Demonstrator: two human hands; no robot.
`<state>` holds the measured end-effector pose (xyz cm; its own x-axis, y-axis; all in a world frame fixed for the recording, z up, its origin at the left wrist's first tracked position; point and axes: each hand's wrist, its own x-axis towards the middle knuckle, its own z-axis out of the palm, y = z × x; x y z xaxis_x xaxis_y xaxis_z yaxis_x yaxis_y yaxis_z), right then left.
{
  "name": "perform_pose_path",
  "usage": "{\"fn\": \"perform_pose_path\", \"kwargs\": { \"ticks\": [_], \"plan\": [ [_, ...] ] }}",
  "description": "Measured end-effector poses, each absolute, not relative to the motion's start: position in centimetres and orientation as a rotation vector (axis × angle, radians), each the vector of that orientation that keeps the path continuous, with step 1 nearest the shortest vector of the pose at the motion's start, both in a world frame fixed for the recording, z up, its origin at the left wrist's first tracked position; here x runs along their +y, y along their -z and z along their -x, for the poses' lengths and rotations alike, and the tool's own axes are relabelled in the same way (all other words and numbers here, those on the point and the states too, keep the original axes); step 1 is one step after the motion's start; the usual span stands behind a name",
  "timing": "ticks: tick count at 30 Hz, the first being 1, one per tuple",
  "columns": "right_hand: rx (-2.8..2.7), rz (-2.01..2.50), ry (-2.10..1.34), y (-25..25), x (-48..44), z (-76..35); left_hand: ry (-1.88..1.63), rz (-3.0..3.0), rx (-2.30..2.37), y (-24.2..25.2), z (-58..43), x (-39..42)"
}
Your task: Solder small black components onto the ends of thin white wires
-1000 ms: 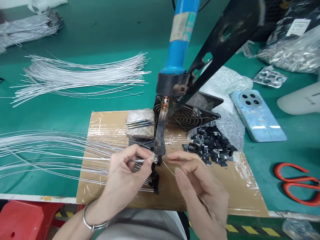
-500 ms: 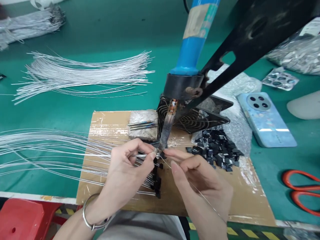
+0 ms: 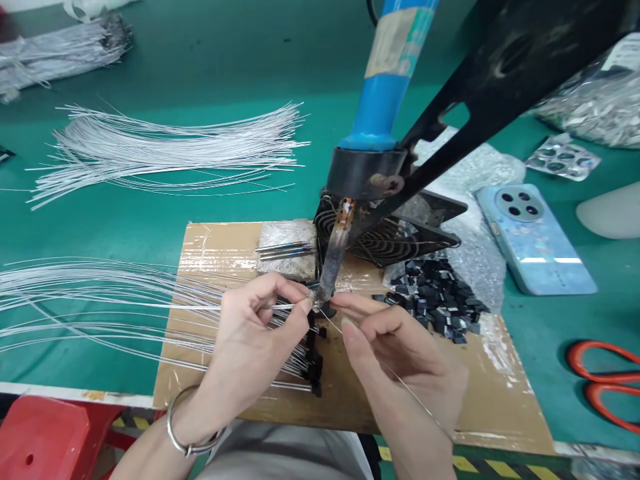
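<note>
- Two hands meet at the tip of a blue soldering iron [image 3: 376, 107] held in a black metal bracket [image 3: 500, 73]; clock directions run from that meeting point.
- Left hand [image 3: 257, 333]: thumb and forefinger pinched together on pale wires [image 3: 281, 307] trailing to 9 o'clock, their ends just beside the iron's tip.
- Right hand [image 3: 400, 360]: half curled, thumb and forefinger gripping a thin solder wire [image 3: 332, 322] that reaches toward the tip.
- At 2 o'clock, well apart, a clear plastic bag [image 3: 625, 87] holds many small silvery pieces [image 3: 590, 110].
- Near it, nearer 3 o'clock, lies a blister pack [image 3: 563, 157] with round pockets; whether they are filled cannot be told.
- At 3 o'clock, loose black connectors [image 3: 435, 300] lie heaped on the cardboard [image 3: 490, 393], the heap's far edge against clear bubble wrap [image 3: 475, 213].
- At 11 o'clock, a film-covered block [image 3: 287, 267] bears several slim metal rods [image 3: 285, 250].
- Since a second ago, the view has shifted, so the iron and red scissors [image 3: 605, 383] sit farther right. The dark piece then plain beyond the left fingertips is now harder to make out. Both grips are unchanged.
</note>
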<state>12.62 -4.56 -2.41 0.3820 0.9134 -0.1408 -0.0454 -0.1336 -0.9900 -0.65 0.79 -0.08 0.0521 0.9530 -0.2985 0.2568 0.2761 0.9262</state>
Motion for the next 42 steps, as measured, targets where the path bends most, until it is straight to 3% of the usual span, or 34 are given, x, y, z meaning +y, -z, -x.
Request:
{"fn": "perform_pose_path", "kwargs": {
  "ticks": [42],
  "plan": [
    [-0.876,1.447,-0.955,2.62,-4.66,-12.42,-0.813,-1.271,1.443,0.02,0.72,0.64]
  ]
}}
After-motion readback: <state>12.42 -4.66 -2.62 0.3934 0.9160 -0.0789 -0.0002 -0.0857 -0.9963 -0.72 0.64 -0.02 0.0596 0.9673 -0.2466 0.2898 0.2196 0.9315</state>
